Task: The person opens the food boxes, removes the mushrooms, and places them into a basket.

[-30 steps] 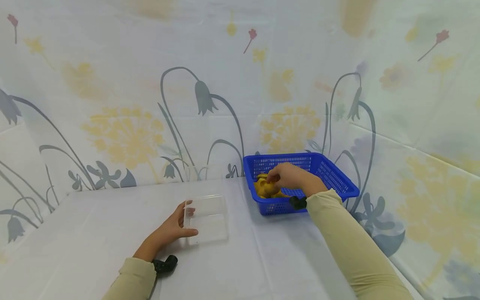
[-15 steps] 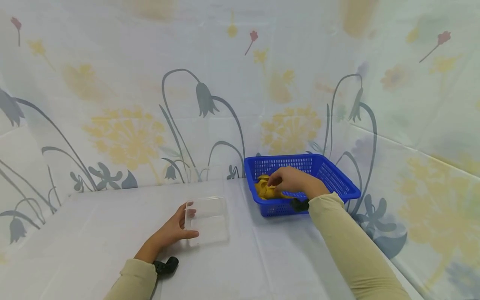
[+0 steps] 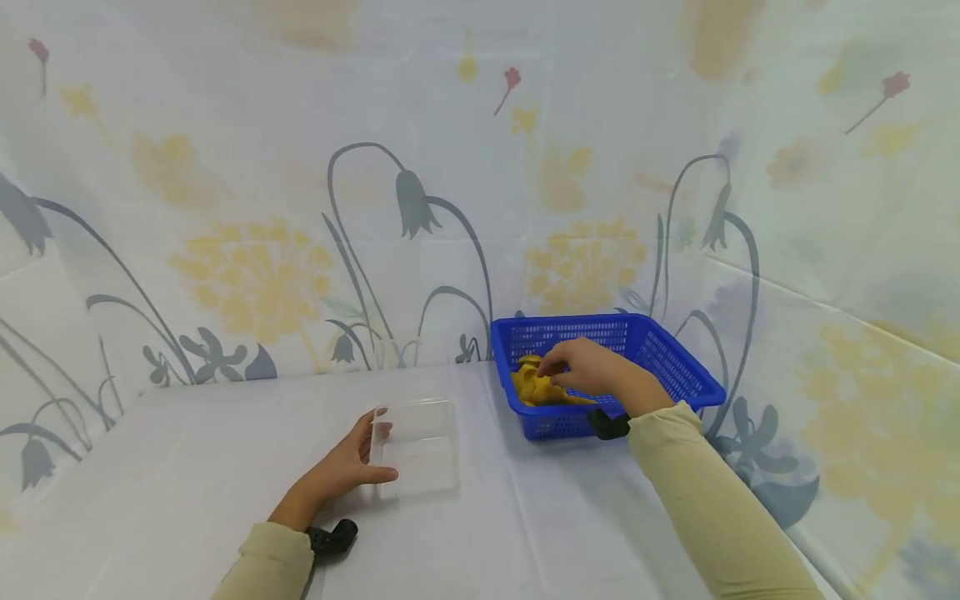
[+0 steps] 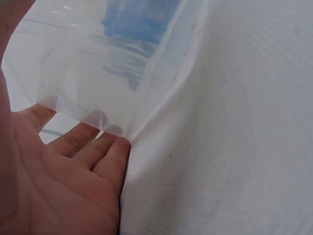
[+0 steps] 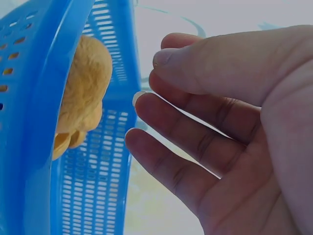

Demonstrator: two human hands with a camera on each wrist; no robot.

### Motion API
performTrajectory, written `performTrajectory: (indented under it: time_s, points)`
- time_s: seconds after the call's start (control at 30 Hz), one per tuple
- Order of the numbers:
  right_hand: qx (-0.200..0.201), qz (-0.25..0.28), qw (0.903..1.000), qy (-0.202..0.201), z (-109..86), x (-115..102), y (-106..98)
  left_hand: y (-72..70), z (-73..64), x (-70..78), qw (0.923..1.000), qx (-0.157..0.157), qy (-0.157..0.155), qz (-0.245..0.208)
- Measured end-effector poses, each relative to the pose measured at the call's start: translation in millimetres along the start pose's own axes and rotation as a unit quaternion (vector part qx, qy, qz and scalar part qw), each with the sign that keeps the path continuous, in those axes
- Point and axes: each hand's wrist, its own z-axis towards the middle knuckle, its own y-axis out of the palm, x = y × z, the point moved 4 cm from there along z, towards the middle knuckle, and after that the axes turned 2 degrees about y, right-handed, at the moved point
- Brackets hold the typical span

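My left hand holds the left side of a clear plastic box on the table, thumb at the near end and fingers toward the far end. The left wrist view shows the fingertips against the wall of this see-through box. Over the blue basket hovers my right hand, its fingers loosely bent and nothing between them. Below and left of it lie lumpy, wrinkled yellow things in the basket's left part. In the right wrist view the yellow lump stands apart from the fingertips.
The basket has a raised, slotted rim and stands near the back of the table, right of the box. A flower-printed sheet hangs behind and along the right side.
My right hand has drawn slightly right, away from the yellow things, uncovering more of them. The left hand and box stay in place, while the whole head view shifts slightly downward.
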Motion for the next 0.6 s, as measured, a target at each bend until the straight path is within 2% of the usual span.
performTrajectory:
  time_s: [0.17,0.43,0.53,0.6]
  points:
    - [0.008,-0.015,0.9998,-0.010,-8.3,-1.6,-1.4,5.1,1.0,2.4,0.9999,-0.013,-0.008,0.004]
    - [0.046,-0.014,0.9988,-0.011,-21.4,4.6,-4.6,1.1,11.8,8.0,0.9996,-0.023,-0.008,0.015]
    - [0.056,-0.015,0.9983,-0.004,-27.1,9.1,-1.4,1.2,8.5,5.2,0.9990,-0.033,-0.021,0.023]
    - [0.060,-0.015,0.9980,0.014,-31.5,12.1,0.5,-1.0,2.5,4.1,0.9976,-0.039,-0.036,0.044]
